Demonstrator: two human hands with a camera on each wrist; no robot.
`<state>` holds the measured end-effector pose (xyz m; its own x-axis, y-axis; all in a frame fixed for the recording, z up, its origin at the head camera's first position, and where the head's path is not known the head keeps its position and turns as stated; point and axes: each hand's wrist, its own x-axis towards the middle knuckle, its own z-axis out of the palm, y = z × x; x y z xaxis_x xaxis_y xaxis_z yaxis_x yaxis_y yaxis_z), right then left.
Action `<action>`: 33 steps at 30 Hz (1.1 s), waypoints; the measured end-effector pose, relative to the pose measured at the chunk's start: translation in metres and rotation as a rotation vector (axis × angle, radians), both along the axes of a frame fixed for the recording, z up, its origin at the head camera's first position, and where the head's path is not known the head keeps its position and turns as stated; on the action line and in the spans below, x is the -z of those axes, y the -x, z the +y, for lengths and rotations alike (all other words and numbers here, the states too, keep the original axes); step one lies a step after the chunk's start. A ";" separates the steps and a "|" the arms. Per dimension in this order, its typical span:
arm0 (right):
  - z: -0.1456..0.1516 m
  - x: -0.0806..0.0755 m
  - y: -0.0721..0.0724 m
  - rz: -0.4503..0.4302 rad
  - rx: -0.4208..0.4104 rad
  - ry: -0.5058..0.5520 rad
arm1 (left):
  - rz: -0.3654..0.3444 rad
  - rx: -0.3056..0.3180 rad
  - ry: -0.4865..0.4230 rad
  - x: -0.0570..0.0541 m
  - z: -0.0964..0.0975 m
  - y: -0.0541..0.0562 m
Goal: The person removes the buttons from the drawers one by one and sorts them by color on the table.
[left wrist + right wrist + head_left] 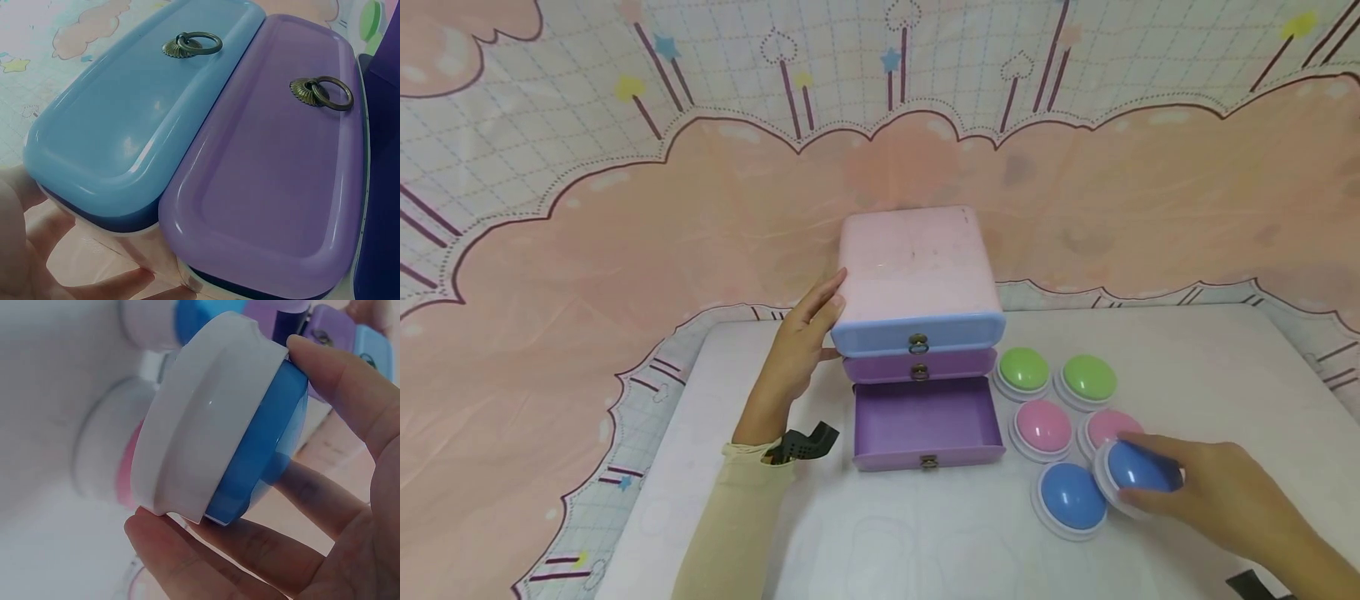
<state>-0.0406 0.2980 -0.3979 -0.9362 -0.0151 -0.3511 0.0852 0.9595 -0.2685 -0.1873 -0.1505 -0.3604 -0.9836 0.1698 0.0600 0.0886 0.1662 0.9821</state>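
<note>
My right hand (1236, 492) grips a blue dome-shaped button (1141, 467) by its white round base, thumb and fingers on opposite sides. In the right wrist view the held button (206, 419) is tilted on edge. My left hand (792, 354) rests against the left side of a small drawer cabinet (917, 262) with a pink top, its fingers (56, 234) spread along the side wall. The cabinet's blue top drawer (137, 106) and purple middle drawer (275, 156) are closed. Its purple bottom drawer (927, 417) is pulled out, with nothing inside.
Another blue button (1073, 497) lies left of the held one. Behind stand two pink buttons (1043, 426), one partly covered by the held button, and two green buttons (1024, 369) farther back. All are right of the cabinet on a white table (880, 542). A patterned cloth (737, 208) hangs behind.
</note>
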 end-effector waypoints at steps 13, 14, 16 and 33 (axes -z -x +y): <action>0.018 0.030 -0.018 -0.160 0.040 0.016 | 0.003 0.008 -0.001 0.002 0.000 0.002; 0.018 0.031 -0.019 -0.157 0.041 0.017 | 0.003 0.008 -0.001 0.002 0.000 0.002; 0.018 0.035 -0.020 -0.151 0.050 0.024 | 0.003 0.010 -0.004 0.002 0.000 0.002; 0.013 0.046 -0.012 -0.052 0.072 0.032 | -0.003 0.008 -0.017 0.002 0.000 0.001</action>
<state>-0.0286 0.3113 -0.4438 -0.9159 0.0392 -0.3996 0.1679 0.9414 -0.2925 -0.1882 -0.1510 -0.3624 -0.9824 0.1769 0.0604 0.0873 0.1489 0.9850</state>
